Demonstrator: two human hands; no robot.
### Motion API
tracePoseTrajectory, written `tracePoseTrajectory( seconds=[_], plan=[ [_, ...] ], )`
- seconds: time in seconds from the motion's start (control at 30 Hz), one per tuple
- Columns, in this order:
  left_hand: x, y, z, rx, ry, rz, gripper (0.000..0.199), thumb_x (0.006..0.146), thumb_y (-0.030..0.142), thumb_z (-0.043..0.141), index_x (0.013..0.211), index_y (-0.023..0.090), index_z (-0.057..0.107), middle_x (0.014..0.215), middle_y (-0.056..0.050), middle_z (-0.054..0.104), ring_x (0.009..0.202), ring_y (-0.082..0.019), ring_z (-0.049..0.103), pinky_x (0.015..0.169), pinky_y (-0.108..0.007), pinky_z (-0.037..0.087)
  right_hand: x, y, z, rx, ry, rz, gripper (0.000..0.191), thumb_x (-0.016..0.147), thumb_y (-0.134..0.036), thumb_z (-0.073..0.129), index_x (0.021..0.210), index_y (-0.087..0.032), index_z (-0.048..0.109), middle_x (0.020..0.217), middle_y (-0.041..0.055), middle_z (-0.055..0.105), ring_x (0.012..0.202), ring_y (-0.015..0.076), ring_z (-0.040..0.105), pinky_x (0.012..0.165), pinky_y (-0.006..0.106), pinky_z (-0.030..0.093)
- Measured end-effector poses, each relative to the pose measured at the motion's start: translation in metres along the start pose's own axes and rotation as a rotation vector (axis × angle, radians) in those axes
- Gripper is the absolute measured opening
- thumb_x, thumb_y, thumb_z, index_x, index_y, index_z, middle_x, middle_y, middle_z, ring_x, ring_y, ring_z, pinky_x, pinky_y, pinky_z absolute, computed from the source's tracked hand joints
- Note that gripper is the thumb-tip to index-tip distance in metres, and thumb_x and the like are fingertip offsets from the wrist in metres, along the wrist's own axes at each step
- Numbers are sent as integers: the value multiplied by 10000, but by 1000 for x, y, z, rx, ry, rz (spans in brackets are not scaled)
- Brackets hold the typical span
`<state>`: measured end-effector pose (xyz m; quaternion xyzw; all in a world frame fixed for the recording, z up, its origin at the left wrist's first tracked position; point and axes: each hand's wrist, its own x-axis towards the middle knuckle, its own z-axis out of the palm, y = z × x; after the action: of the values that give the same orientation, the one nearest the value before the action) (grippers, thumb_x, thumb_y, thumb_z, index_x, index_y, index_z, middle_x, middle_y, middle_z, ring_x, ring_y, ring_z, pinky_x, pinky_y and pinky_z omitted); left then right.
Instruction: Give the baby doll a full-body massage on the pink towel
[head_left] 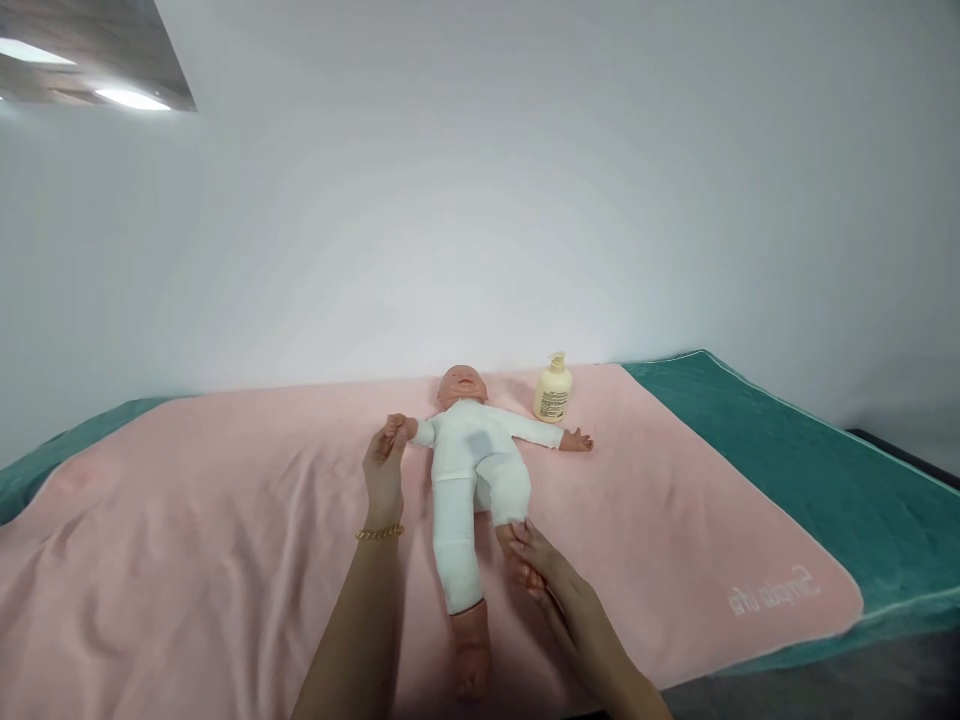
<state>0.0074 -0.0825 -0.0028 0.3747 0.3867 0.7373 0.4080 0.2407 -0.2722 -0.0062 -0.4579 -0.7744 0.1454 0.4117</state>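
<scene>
Doll [454, 455] grip: left hand [384, 470] pinching its fist [409, 427]; right hand [568, 592] curled at its bent leg [511, 492]
Handling: probably light, soft-bodied, firmer at limb ends; hold there
Place: face-up on pink blanket [645, 560]
Bottle [553, 390]: upright, near its arm [534, 430]

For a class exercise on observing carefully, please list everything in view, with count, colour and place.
doll: one, white body, reddish limbs and head, on the pink blanket
pump bottle: one, pale yellow, upright beside the doll's head
pink blanket: one, pale lettering, over the green cloth
green cloth: count unclear, both sides
wall: pale grey, behind
ceiling lights: at least two, white, upper left
bracelet: one, gold, left wrist
left hand: one, bare, holding the doll's hand
right hand: one, bare, holding its lower leg
</scene>
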Motion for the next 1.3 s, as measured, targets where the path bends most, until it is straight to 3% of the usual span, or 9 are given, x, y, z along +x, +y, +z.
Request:
tracePoseTrajectory(
  seconds=[0.13,0.23,0.33,0.5,0.8,1.07,1.2,1.3],
  plan=[
    [12,-9,-12,-192,234,-139,300,842,381,660,1112,259,614,1210,-38,614,1085,-151,612,967,-309,469,-35,9,8,-99,-17,-87,482,981,-248,433,1453,-322,371,1408,3,492,1303,186,460,1072,336,432],
    [19,-16,-23,-247,297,-200,259,897,372,585,1148,333,531,1191,-12,599,966,-108,644,889,-280,509,-50,19,16,-155,-25,-172,519,981,-203,418,1474,-330,317,1413,-3,480,1298,176,462,1086,333,420],
    [21,-22,-30,-261,315,-214,192,922,332,541,1109,332,499,1117,-11,607,907,-103,652,855,-280,525,-56,25,22,-208,15,-208,545,979,-173,401,1492,-308,275,1415,10,476,1301,171,457,1089,338,419],
    [19,-24,-29,-201,327,-136,196,893,332,581,1072,289,513,1029,-13,602,921,-108,631,843,-259,512,-56,29,30,-269,24,-281,598,949,-229,511,1494,-281,272,1393,37,507,1278,209,490,1077,394,440],
    [12,-12,-14,-16,368,104,270,753,244,729,979,178,598,1049,-19,591,1026,-124,575,975,-287,435,-55,27,38,-239,167,-185,537,947,-185,487,1456,-307,363,1400,47,504,1224,223,551,985,364,530],
    [-11,7,10,193,104,223,280,741,273,737,997,194,655,1061,-64,664,1037,-213,609,962,-386,464,-2,24,10,-154,185,-147,517,966,-159,416,1455,-314,358,1453,37,444,1300,210,473,1057,393,464],
    [-21,5,15,370,-166,307,247,769,271,706,1010,218,691,1073,-62,692,1064,-232,613,997,-401,440,33,20,4,-69,181,-130,508,972,-172,402,1450,-335,351,1467,17,427,1341,195,420,1106,397,406],
    [-22,-2,15,482,-374,443,239,773,248,701,1012,242,708,1073,-57,708,1061,-242,625,985,-413,443,55,21,6,-7,164,-110,487,983,-202,389,1454,-318,345,1479,23,409,1358,195,394,1127,405,372]
  ],
)
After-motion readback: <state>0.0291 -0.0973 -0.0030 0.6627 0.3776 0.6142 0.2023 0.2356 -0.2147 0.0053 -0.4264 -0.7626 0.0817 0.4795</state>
